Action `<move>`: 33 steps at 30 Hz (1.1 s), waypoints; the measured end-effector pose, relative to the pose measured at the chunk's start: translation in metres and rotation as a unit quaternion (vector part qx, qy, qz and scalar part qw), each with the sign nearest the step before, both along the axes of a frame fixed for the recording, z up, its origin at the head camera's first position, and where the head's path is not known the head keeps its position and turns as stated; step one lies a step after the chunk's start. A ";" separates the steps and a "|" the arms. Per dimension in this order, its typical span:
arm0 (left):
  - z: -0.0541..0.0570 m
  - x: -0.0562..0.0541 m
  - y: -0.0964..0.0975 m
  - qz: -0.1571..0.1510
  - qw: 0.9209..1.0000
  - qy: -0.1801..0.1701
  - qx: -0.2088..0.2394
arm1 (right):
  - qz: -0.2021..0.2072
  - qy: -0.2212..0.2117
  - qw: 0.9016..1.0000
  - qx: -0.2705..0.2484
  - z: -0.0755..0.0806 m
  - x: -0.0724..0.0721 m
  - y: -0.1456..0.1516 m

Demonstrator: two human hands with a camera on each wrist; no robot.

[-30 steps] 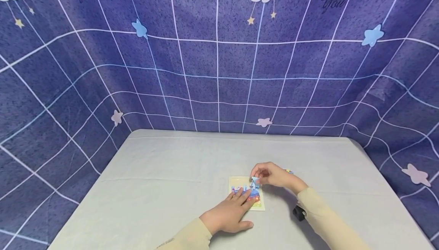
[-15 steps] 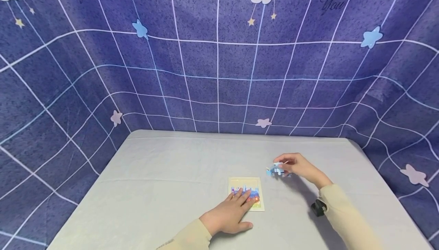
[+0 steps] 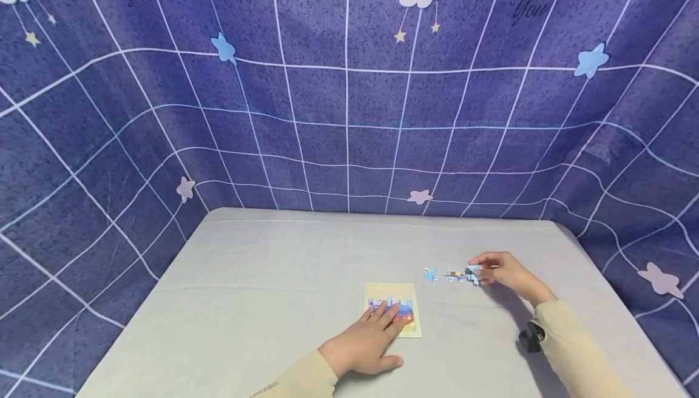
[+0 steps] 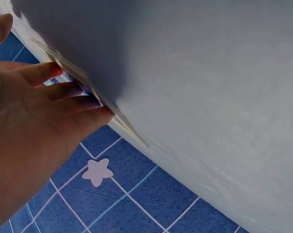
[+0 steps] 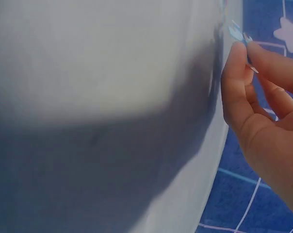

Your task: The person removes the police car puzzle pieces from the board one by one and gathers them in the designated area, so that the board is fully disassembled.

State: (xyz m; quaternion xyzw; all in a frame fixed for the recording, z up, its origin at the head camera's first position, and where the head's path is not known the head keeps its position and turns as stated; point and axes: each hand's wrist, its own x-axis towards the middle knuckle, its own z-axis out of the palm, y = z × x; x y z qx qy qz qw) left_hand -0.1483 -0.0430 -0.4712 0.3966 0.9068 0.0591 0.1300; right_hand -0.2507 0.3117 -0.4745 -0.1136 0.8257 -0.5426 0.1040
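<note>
My left hand (image 3: 367, 337) lies with its fingers spread and straight on a cream-framed jigsaw puzzle board (image 3: 389, 287). Colourful pieces fill the board's lower part; its upper strip is bare. Seen from the left wrist, the fingertips of that hand (image 4: 40, 107) touch the thin board (image 4: 129, 130). To the right, my right hand (image 3: 508, 273) pinches a light-blue puzzle piece (image 3: 474, 272) between thumb and fingers. The right wrist view shows this piece (image 5: 236, 33) tilted at the fingertips. Two loose pieces lie left of it: a light-blue one (image 3: 430, 273) and a multicoloured one (image 3: 454, 275).
A table with a pale grey cover (image 3: 262, 264) spreads around the board. Behind and beside it hangs a dark blue curtain (image 3: 306, 143) with a grid, stars and clouds. A small black device (image 3: 531, 336) sits at the right wrist.
My right hand has moved from the board's upper right corner out to the right, carrying the light-blue piece past the two loose ones. The left hand has stayed on the board.
</note>
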 end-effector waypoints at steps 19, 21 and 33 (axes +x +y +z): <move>-0.003 -0.001 -0.001 -0.003 1.000 0.009 -0.004 | -0.042 0.087 0.987 0.127 -0.007 -0.002 0.004; -0.002 -0.001 -0.001 -0.003 1.000 0.008 -0.004 | -0.042 0.100 0.984 0.139 -0.006 -0.002 0.003; 0.001 0.005 -0.003 -0.015 1.000 0.007 -0.003 | 0.005 0.180 0.974 0.137 0.013 -0.004 -0.048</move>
